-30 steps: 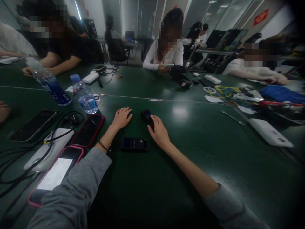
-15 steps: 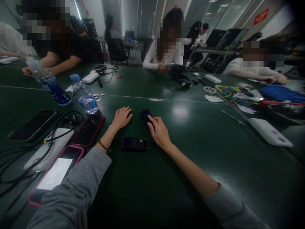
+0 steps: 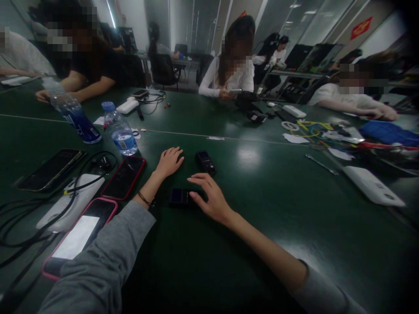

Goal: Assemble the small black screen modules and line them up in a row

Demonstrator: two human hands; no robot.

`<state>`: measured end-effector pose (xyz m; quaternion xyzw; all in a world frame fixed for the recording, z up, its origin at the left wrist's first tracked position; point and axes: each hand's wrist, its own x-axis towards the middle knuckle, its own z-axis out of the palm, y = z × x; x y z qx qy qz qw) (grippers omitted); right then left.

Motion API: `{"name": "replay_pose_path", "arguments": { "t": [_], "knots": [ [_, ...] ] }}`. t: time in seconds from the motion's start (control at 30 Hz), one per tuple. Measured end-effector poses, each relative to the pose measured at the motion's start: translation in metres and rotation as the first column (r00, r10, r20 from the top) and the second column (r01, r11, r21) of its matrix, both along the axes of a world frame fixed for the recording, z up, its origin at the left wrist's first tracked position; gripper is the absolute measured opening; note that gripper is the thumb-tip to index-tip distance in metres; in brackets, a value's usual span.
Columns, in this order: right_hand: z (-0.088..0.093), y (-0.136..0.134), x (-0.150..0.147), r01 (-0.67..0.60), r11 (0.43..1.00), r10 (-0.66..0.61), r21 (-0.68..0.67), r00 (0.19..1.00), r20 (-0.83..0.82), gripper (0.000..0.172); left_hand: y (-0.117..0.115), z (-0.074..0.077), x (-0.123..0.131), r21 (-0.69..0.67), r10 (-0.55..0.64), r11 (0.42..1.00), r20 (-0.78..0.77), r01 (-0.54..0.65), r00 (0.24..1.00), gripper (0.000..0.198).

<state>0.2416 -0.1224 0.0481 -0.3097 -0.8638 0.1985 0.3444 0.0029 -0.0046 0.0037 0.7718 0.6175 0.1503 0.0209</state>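
Two small black handheld devices with screens and buttons lie on the dark green table. The far device (image 3: 205,162) sits at a slant, free of both hands. My right hand (image 3: 212,198) hovers at the right end of the near device (image 3: 179,196), thumb and fingers apart, covering part of its buttons; whether it touches the device I cannot tell. My left hand (image 3: 169,161) rests flat on the table, left of the far device, with its fingers stretched out and nothing in them.
On the left lie a red-edged phone (image 3: 123,178), a pink-cased phone (image 3: 78,237), a white power bank (image 3: 70,203) and black cables. Behind them stand two water bottles (image 3: 122,137). A wrench (image 3: 322,164) and another power bank (image 3: 375,185) lie right. People sit across the table.
My right hand has let go of the far device and moved back and left to the near one, its fingers now spread. My left hand stays in place.
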Motion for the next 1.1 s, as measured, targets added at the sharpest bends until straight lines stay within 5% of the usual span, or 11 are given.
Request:
{"name": "replay_pose_path", "arguments": {
  "t": [0.17,0.33,0.57,0.7,0.87,1.1],
  "knots": [
    [0.003,-0.026,0.004,-0.165,0.985,0.173,-0.054,0.957,0.234,0.061,0.001,-0.001,-0.001,0.011,-0.004,1.000,0.000,0.004,1.000,0.049],
    [-0.002,-0.046,0.038,-0.124,0.987,0.148,-0.104,0.952,0.270,0.072,0.002,-0.003,-0.003,0.013,-0.012,1.000,0.015,0.012,1.000,0.050],
    [-0.018,-0.043,0.120,0.166,0.986,-0.149,-0.035,0.944,0.293,0.070,0.001,0.000,-0.003,-0.026,-0.021,0.999,0.021,0.022,1.000,0.051],
    [-0.025,-0.009,0.150,0.423,0.905,-0.419,0.050,0.864,0.278,0.063,0.002,0.001,-0.003,-0.034,-0.019,0.999,0.022,0.020,1.000,0.051],
    [-0.026,0.047,0.133,0.603,0.786,-0.612,0.138,0.727,0.311,0.066,0.004,-0.002,-0.004,-0.021,-0.021,1.000,0.009,0.021,1.000,0.051],
    [-0.026,0.088,0.068,0.527,0.849,-0.508,0.022,0.805,0.308,0.070,0.007,-0.007,-0.006,-0.020,-0.024,0.999,0.008,0.025,1.000,0.051]
  ]
}}
